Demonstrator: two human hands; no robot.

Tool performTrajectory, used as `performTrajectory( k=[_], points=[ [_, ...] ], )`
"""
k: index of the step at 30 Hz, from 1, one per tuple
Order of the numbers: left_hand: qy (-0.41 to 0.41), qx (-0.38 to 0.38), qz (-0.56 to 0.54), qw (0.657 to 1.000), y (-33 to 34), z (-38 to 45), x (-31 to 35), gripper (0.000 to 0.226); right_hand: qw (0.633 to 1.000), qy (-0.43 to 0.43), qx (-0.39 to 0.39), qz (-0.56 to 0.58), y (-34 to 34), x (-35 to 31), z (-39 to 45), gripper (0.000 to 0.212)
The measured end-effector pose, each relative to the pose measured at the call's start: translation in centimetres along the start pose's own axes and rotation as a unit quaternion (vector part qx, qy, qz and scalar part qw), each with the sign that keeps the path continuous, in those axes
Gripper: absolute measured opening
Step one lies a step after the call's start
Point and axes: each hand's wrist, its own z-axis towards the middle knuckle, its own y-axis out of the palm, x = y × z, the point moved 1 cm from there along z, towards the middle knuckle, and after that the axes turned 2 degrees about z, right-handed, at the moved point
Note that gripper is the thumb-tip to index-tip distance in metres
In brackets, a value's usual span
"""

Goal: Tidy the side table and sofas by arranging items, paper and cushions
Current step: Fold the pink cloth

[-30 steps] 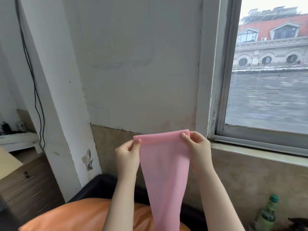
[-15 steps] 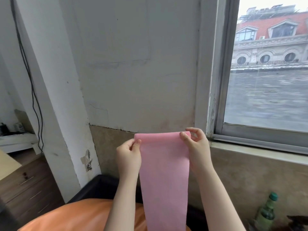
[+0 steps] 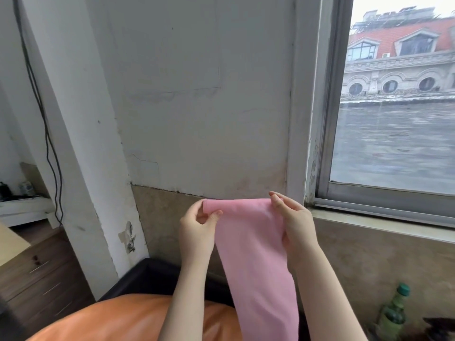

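Note:
A long pink sheet of paper [image 3: 256, 254] hangs in front of the wall, held up by its folded top edge. My left hand [image 3: 197, 230] pinches the top left corner between thumb and fingers. My right hand [image 3: 294, 222] grips the top right corner with the fingers wrapped behind the sheet. Below the hands lies an orange cushion [image 3: 118, 318] on a black sofa [image 3: 150, 274]. The sheet's lower end runs out of view.
A green bottle [image 3: 394, 313] stands at the lower right under the stone window sill [image 3: 384, 223]. A wooden drawer unit [image 3: 37, 271] is at the left, beside a white pillar [image 3: 81, 153] with black cables.
Both hands have dropped slightly in view. The sheet's top edge now curls over between the fingers, and the left thumb has shifted further onto the corner.

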Motion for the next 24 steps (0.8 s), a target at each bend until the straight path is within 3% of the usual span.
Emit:
performTrajectory(
  k=[2, 4, 6, 8, 11, 12, 14, 17, 21, 24],
  points=[
    [-0.023, 0.017, -0.017, 0.999, 0.0, 0.3, -0.5, 0.042, 0.998, 0.027, -0.063, 0.01, -0.3, 0.0, 0.1, 0.027],
    [-0.021, 0.03, -0.013, 0.999, 0.0, 0.4, -1.0, 0.041, 0.993, 0.043, -0.111, 0.015, -0.5, -0.1, 0.2, 0.035],
    [0.0, 0.047, 0.022, 0.999, -0.1, 0.5, -1.4, 0.023, 0.994, 0.028, -0.102, -0.023, -0.6, 0.1, 0.4, 0.028],
    [0.007, 0.066, 0.044, 0.997, -0.2, 0.4, -1.4, 0.011, 0.994, -0.017, -0.066, -0.089, -0.4, 0.1, 0.5, 0.006],
    [0.001, 0.107, 0.039, 0.993, -0.5, 0.4, -1.4, 0.02, 0.984, -0.069, -0.039, -0.161, 0.2, 0.1, 0.2, 0.055],
    [0.001, 0.117, 0.035, 0.992, -0.5, 0.3, -1.3, 0.021, 0.983, -0.078, -0.03, -0.165, 0.4, 0.1, 0.1, 0.058],
    [0.007, 0.12, 0.025, 0.993, -0.6, 0.1, -1.2, 0.024, 0.98, -0.095, -0.025, -0.171, 0.7, 0.1, -0.1, 0.049],
    [0.015, 0.089, 0.0, 0.996, -0.7, -0.1, -1.2, 0.031, 0.98, -0.106, -0.008, -0.166, 0.9, -0.2, 0.0, 0.008],
    [0.017, -0.003, -0.049, 0.999, -0.7, -0.4, -0.5, 0.006, 0.982, -0.112, 0.006, -0.154, 1.0, 0.0, 0.1, 0.012],
    [-0.013, 0.003, -0.061, 0.998, -0.5, -0.1, -0.5, 0.028, 0.98, -0.111, -0.001, -0.168, 1.0, 0.2, 0.0, 0.025]
  ],
)
